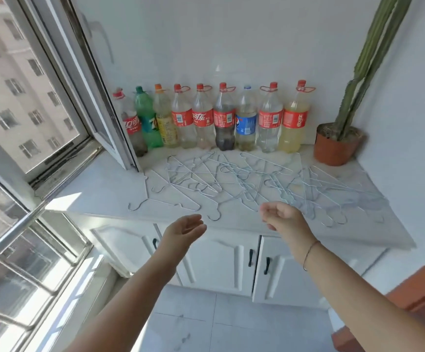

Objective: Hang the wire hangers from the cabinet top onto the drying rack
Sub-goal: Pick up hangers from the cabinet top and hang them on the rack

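Nearest, two bare forearms reach forward over a pale tiled floor (206,323). The left hand (184,228) is palm up with its fingers loosely curled and slightly apart, holding nothing. The right hand (281,215) hovers at the front edge of the cabinet top (99,189), its fingers bent inward toward the thumb; whether they pinch a wire cannot be told. A thin bracelet (309,254) circles the right wrist. Below stand white cabinet doors (219,262) with dark handles. On the marbled top the wire hangers (244,181) lie in a tangled, overlapping spread, hooks toward the front edge; single ones are hard to separate. Behind them a row of plastic bottles (211,118) lines the white wall, and a potted cactus (343,138) stands at the right corner, its tip cut off above. An open window (61,102) fills the left side.
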A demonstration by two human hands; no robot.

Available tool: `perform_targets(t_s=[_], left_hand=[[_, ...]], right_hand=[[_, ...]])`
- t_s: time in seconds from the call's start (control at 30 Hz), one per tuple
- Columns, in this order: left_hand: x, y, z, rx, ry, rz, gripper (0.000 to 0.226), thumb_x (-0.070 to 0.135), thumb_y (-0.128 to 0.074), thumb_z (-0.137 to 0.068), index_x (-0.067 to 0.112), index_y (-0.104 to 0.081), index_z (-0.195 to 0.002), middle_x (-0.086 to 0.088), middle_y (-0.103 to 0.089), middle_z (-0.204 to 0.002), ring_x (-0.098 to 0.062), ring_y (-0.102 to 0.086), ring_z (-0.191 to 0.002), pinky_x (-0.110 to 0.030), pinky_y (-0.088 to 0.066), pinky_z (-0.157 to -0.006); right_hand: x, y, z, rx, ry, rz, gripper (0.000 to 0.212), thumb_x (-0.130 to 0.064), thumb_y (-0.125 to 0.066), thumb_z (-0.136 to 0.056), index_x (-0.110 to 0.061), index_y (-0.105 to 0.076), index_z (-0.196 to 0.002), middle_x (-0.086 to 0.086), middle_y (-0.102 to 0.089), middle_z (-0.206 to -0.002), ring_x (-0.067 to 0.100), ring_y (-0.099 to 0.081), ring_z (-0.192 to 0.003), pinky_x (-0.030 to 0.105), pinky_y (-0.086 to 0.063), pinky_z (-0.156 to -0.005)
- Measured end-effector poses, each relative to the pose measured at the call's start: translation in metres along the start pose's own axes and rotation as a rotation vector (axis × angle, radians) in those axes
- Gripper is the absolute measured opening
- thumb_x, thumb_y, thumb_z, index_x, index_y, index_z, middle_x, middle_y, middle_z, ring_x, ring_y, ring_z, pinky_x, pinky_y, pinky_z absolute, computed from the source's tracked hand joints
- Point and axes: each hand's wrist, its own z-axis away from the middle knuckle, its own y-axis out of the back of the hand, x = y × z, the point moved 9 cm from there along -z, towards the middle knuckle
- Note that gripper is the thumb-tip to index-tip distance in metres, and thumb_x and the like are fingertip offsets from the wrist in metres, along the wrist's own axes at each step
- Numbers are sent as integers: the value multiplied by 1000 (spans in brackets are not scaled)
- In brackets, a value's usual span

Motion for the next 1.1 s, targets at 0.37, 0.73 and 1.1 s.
perform_targets(t_s=[0.37,0.73,1.1], left_hand=[[-64,67,-123,274,255,96,33,20,-65,-86,15,-61,-118,-4,-65,-111,-19,-58,-106,-28,-41,-86],[-121,123,-220,387,404,226,7,13,-62,-88,19,-65,-90,-9,-60,-96,-23,-56,-92,-35,-43,-86],[-147,110,-288,357,475,317,31,20,-64,-86,11,-62,-116,-8,-66,-104,-21,-62,-100,-31,-47,-87]], right_hand=[[22,-64,-205,-124,-48,162,9,-8,-60,-82,-13,-66,-88,1,-61,-78,9,-51,-65,22,-41,-66],[71,-169,-327,-221,-93,339,16,-6,-61,-80,-7,-68,-95,5,-65,-86,15,-58,-79,20,-45,-74],[94,-175,-426,-104,-90,615,28,-16,-62,-81,-5,-66,-106,12,-66,-111,26,-61,-103,31,-45,-90]])
